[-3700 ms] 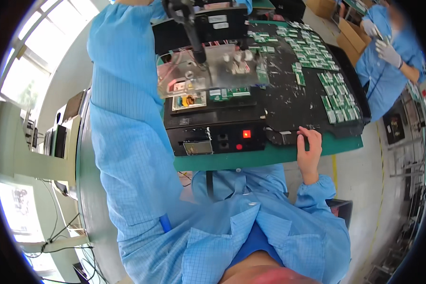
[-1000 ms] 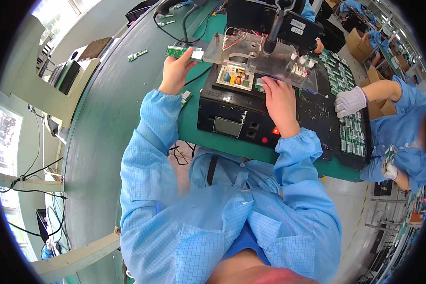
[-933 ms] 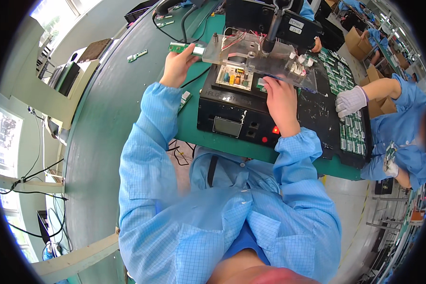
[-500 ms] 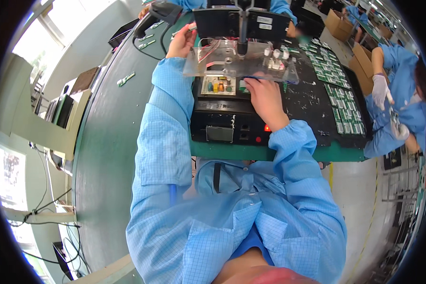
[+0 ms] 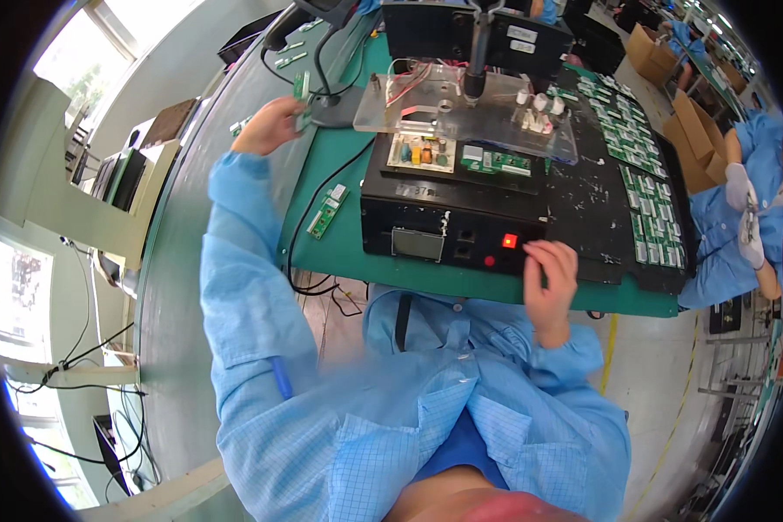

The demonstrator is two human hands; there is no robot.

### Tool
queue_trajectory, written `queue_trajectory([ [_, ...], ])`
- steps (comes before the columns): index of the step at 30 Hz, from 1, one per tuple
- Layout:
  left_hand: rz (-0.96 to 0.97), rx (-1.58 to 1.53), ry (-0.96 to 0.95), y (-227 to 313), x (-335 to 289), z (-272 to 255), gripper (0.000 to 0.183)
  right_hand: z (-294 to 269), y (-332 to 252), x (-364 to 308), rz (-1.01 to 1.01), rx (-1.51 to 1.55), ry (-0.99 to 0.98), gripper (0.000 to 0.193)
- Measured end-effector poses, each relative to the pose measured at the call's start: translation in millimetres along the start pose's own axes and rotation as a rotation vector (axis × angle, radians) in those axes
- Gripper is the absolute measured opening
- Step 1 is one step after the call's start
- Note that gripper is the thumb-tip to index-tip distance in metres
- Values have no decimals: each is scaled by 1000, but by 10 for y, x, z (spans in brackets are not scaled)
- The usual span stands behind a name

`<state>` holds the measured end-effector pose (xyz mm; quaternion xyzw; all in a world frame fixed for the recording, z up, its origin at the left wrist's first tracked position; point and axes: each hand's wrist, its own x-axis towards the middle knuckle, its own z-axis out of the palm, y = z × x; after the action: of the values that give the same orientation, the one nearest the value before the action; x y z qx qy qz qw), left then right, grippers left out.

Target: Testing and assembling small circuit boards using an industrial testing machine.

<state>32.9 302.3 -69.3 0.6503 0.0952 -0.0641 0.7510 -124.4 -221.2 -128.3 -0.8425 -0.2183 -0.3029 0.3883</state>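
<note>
A small green circuit board [image 5: 302, 94] is pinched in the fingers of my left hand [image 5: 272, 127], above the left part of the bench. My right hand [image 5: 552, 280] holds nothing, its fingers bent and apart, just in front of a black test box [image 5: 422, 213]. Closest to its fingertips is a lit red switch [image 5: 510, 241]. On top of the box lies a green board [image 5: 496, 162], beside a board with coloured components [image 5: 420, 154]. A clear plastic plate [image 5: 478, 113] hangs over the back of the box. Another green board [image 5: 326, 211] rests on the mat left of the box.
A black scanner stand [image 5: 331, 109] with cable is at the back left. Rows of green boards [image 5: 652, 213] lie on a black tray at right. A grey-green belt [image 5: 178, 261] runs along the left. A co-worker with gloved hands [image 5: 744, 209] stands at far right, near cardboard boxes [image 5: 692, 143].
My left hand has moved left with its board. My right hand has let go of the board on the box and drawn back toward me, to the front by the switch.
</note>
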Motion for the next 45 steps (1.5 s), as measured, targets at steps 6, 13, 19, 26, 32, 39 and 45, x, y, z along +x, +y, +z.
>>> queue_trajectory([
  [6,-399,789,212,-232,-931,-1422,43,-296,403,-242,139,-99,39,12],
  [13,-309,1061,721,-810,-1616,-2588,66,-157,368,-7,123,11,70,12],
  [19,444,1290,731,-239,-999,-1941,53,-137,251,293,2,106,97,15],
  [26,602,183,-182,1568,-481,2255,29,-56,109,320,-11,303,220,17],
  [32,692,127,-750,1934,63,2888,36,-237,152,-62,93,225,212,15],
  [39,1326,399,-159,1001,-423,2908,19,-596,489,-411,332,66,327,14],
  [45,1521,664,-97,548,-461,2800,30,-511,579,-269,317,118,326,13],
])
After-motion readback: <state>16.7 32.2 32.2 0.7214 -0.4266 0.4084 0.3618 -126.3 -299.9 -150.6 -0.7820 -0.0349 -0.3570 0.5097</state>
